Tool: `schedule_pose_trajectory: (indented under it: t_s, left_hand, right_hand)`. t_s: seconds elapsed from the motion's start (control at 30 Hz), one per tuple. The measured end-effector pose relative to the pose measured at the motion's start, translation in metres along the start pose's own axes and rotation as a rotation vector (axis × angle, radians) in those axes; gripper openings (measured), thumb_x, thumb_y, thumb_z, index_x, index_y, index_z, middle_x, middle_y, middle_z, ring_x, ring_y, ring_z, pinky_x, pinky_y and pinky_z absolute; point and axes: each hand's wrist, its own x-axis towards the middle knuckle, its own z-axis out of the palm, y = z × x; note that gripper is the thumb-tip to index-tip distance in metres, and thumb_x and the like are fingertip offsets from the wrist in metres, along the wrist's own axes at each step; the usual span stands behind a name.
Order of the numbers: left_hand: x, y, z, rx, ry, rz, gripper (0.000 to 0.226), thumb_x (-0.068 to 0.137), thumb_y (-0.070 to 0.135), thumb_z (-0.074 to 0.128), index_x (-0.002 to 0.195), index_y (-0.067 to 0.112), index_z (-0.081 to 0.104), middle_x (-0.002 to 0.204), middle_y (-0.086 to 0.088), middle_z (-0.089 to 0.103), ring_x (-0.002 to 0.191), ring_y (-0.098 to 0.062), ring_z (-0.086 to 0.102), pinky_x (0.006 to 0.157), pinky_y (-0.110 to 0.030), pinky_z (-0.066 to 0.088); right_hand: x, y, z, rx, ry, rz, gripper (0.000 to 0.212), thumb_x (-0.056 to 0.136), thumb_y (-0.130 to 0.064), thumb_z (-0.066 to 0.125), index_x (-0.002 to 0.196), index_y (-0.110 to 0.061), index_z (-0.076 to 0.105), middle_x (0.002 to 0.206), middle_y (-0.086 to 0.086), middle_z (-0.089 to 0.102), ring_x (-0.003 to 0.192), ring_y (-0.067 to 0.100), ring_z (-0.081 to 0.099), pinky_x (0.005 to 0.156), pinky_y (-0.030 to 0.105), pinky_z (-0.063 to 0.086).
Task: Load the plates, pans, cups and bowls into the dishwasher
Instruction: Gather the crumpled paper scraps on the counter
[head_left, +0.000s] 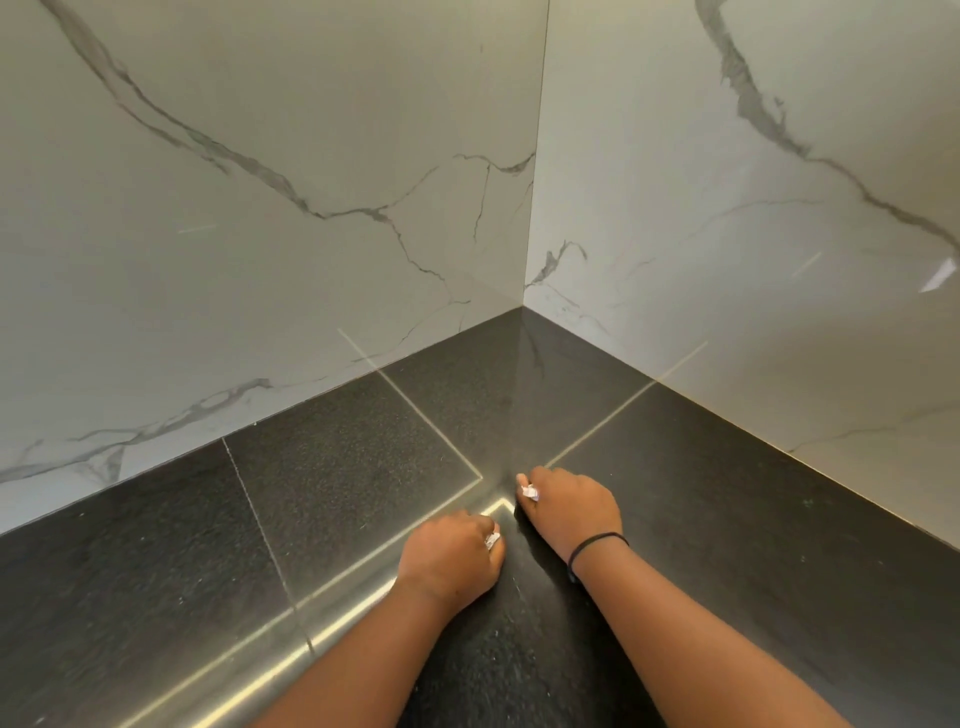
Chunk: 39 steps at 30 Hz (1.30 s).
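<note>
Black speckled stone table (675, 519), polished, meeting marble walls (260, 208) in corner. Left hand (457, 558) and right hand (571, 501) rest knuckles-up on table, fingers curled under, each grip clenched, apparently empty. No plates, pans, cups, bowls or dishwasher in view. Judgement: crockery fragile, slippery; take by rim.

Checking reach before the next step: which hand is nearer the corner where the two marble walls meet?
Right. The right hand rests on the dark countertop closer to the wall corner, below it; the left hand sits further back and slightly left.
</note>
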Motion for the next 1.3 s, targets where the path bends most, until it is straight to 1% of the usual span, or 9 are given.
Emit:
schedule_pose_trajectory:
  t_s: [0.27, 0.47, 0.57, 0.8, 0.97, 1.07, 1.13, 1.23, 1.3]
  left_hand:
    - [-0.08, 0.001, -0.002, -0.045, 0.006, -0.078, 0.037, 0.093, 0.048, 0.037, 0.108, 0.028, 0.064, 0.109, 0.002, 0.064, 0.099, -0.021, 0.061, 0.077, -0.028, 0.044]
    - [-0.134, 0.002, 0.006, -0.065, 0.041, -0.105, 0.036, 0.092, 0.048, 0.036, 0.101, 0.029, 0.065, 0.103, 0.006, 0.065, 0.095, -0.018, 0.062, 0.068, -0.026, 0.039]
    - [-0.16, 0.005, 0.009, -0.067, 0.066, -0.113, 0.036, 0.092, 0.049, 0.036, 0.1, 0.029, 0.065, 0.102, 0.007, 0.065, 0.093, -0.018, 0.063, 0.066, -0.026, 0.037]
    - [-0.237, 0.004, 0.005, -0.076, 0.051, 0.053, 0.035, 0.092, 0.047, 0.038, 0.095, 0.024, 0.065, 0.102, 0.0, 0.067, 0.096, -0.025, 0.063, 0.079, -0.03, 0.046]
    - [-0.314, 0.004, -0.009, -0.148, 0.007, 0.128, 0.035, 0.089, 0.044, 0.042, 0.093, 0.018, 0.066, 0.1, -0.003, 0.067, 0.096, -0.028, 0.063, 0.077, -0.031, 0.047]
    - [-0.364, 0.012, -0.009, -0.203, 0.014, 0.18, 0.036, 0.086, 0.045, 0.044, 0.094, 0.017, 0.065, 0.095, -0.005, 0.068, 0.091, -0.028, 0.063, 0.074, -0.032, 0.048]
    - [-0.388, 0.018, -0.01, -0.254, -0.025, 0.209, 0.036, 0.084, 0.045, 0.044, 0.091, 0.017, 0.065, 0.087, -0.007, 0.068, 0.084, -0.029, 0.063, 0.067, -0.034, 0.047]
    - [-0.406, 0.024, -0.005, -0.517, -0.097, 0.047, 0.031, 0.074, 0.04, 0.046, 0.057, 0.015, 0.047, 0.062, -0.012, 0.056, 0.063, -0.03, 0.055, 0.052, -0.034, 0.034]
    - [-0.416, 0.028, 0.006, -0.651, -0.125, -0.071, 0.029, 0.067, 0.04, 0.046, 0.051, 0.016, 0.043, 0.051, -0.009, 0.045, 0.054, -0.025, 0.045, 0.046, -0.032, 0.025]
  right_hand:
    - [-0.082, 0.001, -0.008, 0.017, 0.002, 0.052, 0.045, 0.1, -0.046, 0.025, 0.094, -0.021, 0.062, 0.092, 0.001, 0.067, 0.087, 0.026, 0.064, 0.063, 0.03, 0.037]
    - [-0.144, 0.003, -0.015, 0.024, 0.004, 0.099, 0.039, 0.098, -0.044, 0.029, 0.092, -0.023, 0.061, 0.087, -0.002, 0.064, 0.081, 0.022, 0.062, 0.06, 0.029, 0.036]
    - [-0.185, 0.002, -0.017, 0.022, 0.022, 0.148, 0.035, 0.097, -0.044, 0.032, 0.094, -0.024, 0.061, 0.09, -0.002, 0.065, 0.086, 0.024, 0.063, 0.063, 0.029, 0.038]
    - [-0.297, -0.016, -0.022, -0.01, 0.01, 0.286, 0.038, 0.095, -0.049, 0.033, 0.093, -0.023, 0.06, 0.1, 0.0, 0.067, 0.095, 0.027, 0.063, 0.071, 0.032, 0.044]
    - [-0.36, -0.067, -0.031, 0.015, -0.023, 0.304, 0.034, 0.093, -0.044, 0.035, 0.071, -0.022, 0.048, 0.093, 0.004, 0.068, 0.086, 0.029, 0.062, 0.063, 0.031, 0.041]
    - [-0.394, -0.118, -0.026, 0.149, 0.019, 0.278, 0.039, 0.095, -0.046, 0.037, 0.075, -0.02, 0.058, 0.085, 0.002, 0.068, 0.083, 0.026, 0.063, 0.063, 0.03, 0.039]
    - [-0.414, -0.148, -0.024, 0.362, 0.05, 0.325, 0.039, 0.093, -0.044, 0.043, 0.065, -0.02, 0.053, 0.065, -0.004, 0.059, 0.064, 0.016, 0.055, 0.054, 0.031, 0.034]
    - [-0.433, -0.159, -0.021, 0.732, 0.07, 0.541, 0.038, 0.077, -0.038, 0.046, 0.044, -0.021, 0.039, 0.042, -0.006, 0.037, 0.044, 0.009, 0.031, 0.048, 0.032, 0.023]
    - [-0.446, -0.158, -0.01, 0.93, 0.034, 0.743, 0.028, 0.065, -0.034, 0.045, 0.042, -0.021, 0.035, 0.043, -0.008, 0.028, 0.046, 0.014, 0.026, 0.05, 0.03, 0.021]
